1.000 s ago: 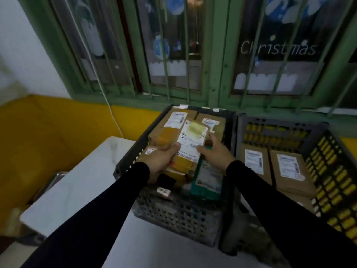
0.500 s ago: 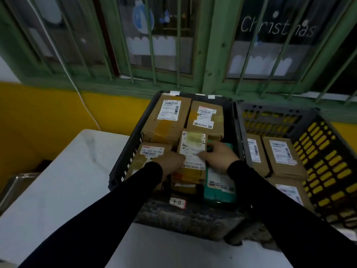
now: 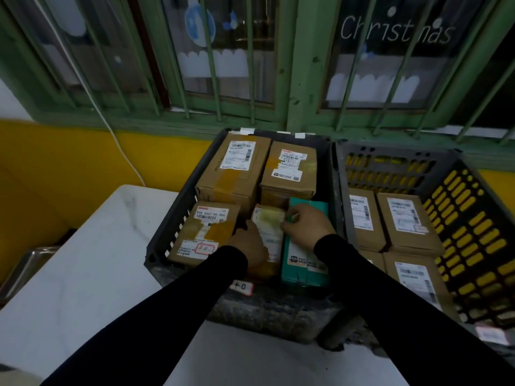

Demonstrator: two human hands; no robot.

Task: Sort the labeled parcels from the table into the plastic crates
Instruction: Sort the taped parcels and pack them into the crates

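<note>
Your left hand [image 3: 249,247] and right hand [image 3: 305,228] pinch a labeled parcel [image 3: 269,232] between them. Its long axis runs away from you, beside the teal box [image 3: 306,263] inside the dark crate [image 3: 178,215].

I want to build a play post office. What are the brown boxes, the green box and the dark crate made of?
The brown boxes look like matte cardboard, with shiny tape strips and white paper labels. The green box looks like printed cardboard too, slightly smoother, though I can't be sure. The dark crate looks like hard plastic, with moulded slots in its walls.
</note>
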